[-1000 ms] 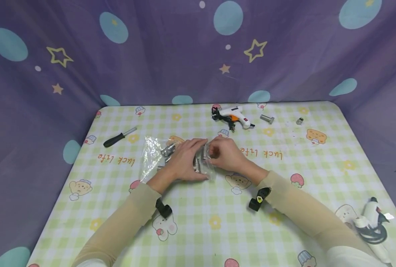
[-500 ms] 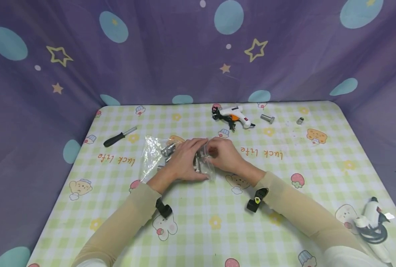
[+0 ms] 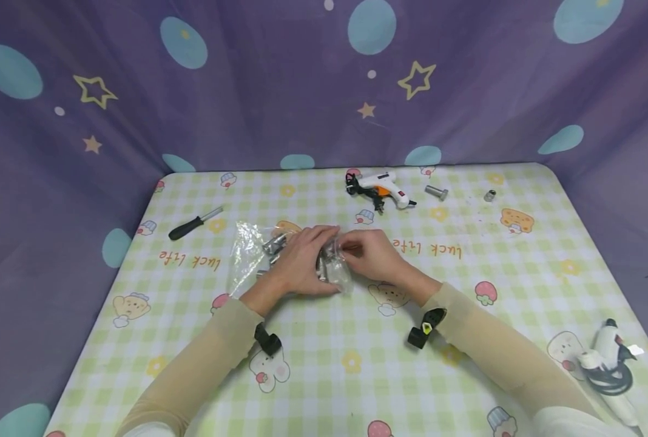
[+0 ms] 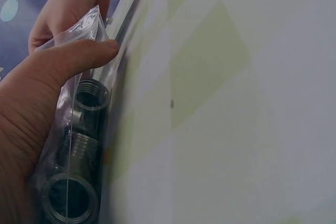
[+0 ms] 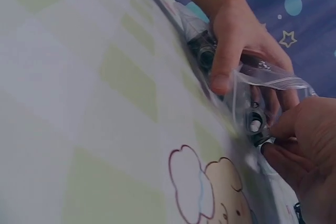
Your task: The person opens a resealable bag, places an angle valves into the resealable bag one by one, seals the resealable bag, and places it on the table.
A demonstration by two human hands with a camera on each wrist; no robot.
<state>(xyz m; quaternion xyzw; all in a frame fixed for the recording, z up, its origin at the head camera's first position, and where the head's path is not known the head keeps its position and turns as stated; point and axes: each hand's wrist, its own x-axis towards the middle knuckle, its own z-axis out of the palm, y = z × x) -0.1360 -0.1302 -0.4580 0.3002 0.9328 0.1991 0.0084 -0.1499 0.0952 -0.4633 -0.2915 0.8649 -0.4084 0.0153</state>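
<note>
Steadying the bag (image 3: 332,267) of metal fittings (image 4: 90,95) at mid-table (image 3: 466,291), the left hand (image 3: 302,261) clamps its body; the right hand (image 3: 370,255) pinches its zip edge. Best kept low, mouth upward, lest fittings spill.

The tablecloth (image 3: 324,376) is a pale green-and-white check with cartoon bears, cupcakes and orange lettering. The backdrop (image 3: 280,91) is purple with teal dots and yellow stars. The far glue gun (image 3: 383,185) is white and orange; the left screwdriver (image 3: 193,224) has a black handle. Both sleeves (image 3: 204,358) are beige.
</note>
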